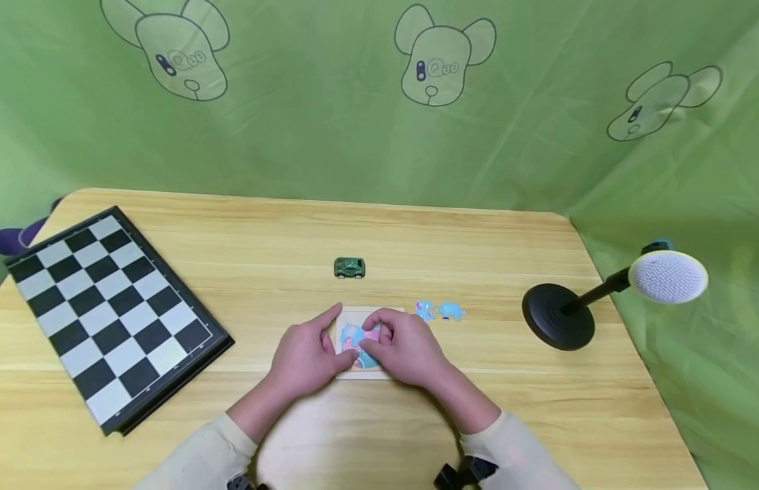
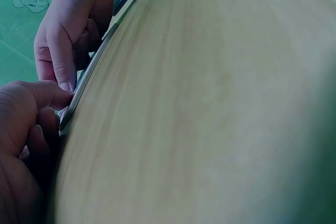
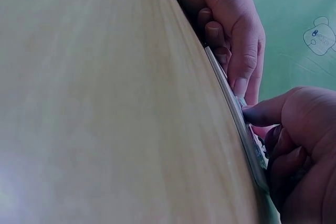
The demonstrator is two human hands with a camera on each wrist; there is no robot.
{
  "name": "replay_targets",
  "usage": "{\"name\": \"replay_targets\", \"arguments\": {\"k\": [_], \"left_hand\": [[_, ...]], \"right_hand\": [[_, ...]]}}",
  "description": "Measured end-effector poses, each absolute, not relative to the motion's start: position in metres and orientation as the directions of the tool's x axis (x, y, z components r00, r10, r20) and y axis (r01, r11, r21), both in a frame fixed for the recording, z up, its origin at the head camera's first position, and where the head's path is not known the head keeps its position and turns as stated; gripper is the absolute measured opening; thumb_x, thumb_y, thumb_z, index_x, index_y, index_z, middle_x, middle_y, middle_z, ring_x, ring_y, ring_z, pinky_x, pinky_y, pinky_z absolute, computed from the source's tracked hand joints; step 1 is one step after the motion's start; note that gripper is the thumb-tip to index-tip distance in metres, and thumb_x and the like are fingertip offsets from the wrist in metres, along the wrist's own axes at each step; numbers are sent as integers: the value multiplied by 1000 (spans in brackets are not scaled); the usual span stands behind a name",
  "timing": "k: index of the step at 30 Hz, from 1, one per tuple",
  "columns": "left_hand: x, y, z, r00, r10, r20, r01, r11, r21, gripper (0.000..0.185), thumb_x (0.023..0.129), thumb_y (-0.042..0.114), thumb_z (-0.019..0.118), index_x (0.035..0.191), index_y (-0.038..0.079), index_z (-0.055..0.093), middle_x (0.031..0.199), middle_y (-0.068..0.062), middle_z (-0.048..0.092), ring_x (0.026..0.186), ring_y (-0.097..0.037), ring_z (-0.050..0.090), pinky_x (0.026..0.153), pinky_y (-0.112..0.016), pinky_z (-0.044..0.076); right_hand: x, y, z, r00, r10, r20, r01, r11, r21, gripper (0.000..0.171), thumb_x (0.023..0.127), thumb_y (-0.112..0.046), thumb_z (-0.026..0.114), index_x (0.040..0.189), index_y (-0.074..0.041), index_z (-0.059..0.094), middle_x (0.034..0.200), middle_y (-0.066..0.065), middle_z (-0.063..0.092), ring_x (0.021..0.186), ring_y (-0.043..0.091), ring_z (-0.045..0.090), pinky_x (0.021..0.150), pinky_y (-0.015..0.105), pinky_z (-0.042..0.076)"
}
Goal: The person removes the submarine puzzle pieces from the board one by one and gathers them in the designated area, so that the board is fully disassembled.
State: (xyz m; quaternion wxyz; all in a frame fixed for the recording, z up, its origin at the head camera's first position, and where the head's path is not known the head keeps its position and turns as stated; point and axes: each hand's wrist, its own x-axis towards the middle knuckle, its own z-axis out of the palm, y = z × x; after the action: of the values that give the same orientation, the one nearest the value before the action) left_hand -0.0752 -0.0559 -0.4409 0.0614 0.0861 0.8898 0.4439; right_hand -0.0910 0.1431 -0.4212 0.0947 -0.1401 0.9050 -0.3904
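While both hands work over the small puzzle board (image 1: 354, 316), it lies flat on the counter (image 1: 416, 238) just on the person's side of the green toy car (image 1: 349, 267). The left hand (image 1: 307, 354) rests on the board's left edge, thumb stretched along the rim and fingers bent against the frame. The right hand (image 1: 404, 346) curls over the board's right half, fingertips pressing a pink and blue piece (image 1: 362, 335) down into the picture; the wrist views show thumb and fingers of each hand bearing on the thin board edge. Much of the picture looks filled, though the hands hide part of it. Two blue loose pieces (image 1: 440, 311) lie just right of the board, so by my judgement the puzzle is well along, with at least those two left to seat.
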Motion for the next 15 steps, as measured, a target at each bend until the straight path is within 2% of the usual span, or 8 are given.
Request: {"name": "replay_targets", "arguments": {"k": [8, 15], "left_hand": [[-75, -56, -441, -977, 209, -35, 98, 590, 801, 79, 77, 31, 85, 144, 6, 53, 54, 10, 52, 46, -9, 49, 46, -31, 39], [-75, -55, -441, -978, 205, -35, 95, 590, 802, 79, 76, 30, 85, 144, 5, 54, 54, 10, 52, 47, -9, 49, 46, -30, 38]], "right_hand": [[-93, 143, -422, -955, -294, -33, -171, 641, -749, 11, 90, -14, 75, 100, -13, 71, 54, -6, 46, 46, 9, 40, 49, 28, 36], [-93, 144, -426, -949, -313, -34, -185, 642, -744, 24, 83, -22, 84, 102, -17, 70, 54, -7, 45, 47, 7, 40, 51, 28, 38]]}}
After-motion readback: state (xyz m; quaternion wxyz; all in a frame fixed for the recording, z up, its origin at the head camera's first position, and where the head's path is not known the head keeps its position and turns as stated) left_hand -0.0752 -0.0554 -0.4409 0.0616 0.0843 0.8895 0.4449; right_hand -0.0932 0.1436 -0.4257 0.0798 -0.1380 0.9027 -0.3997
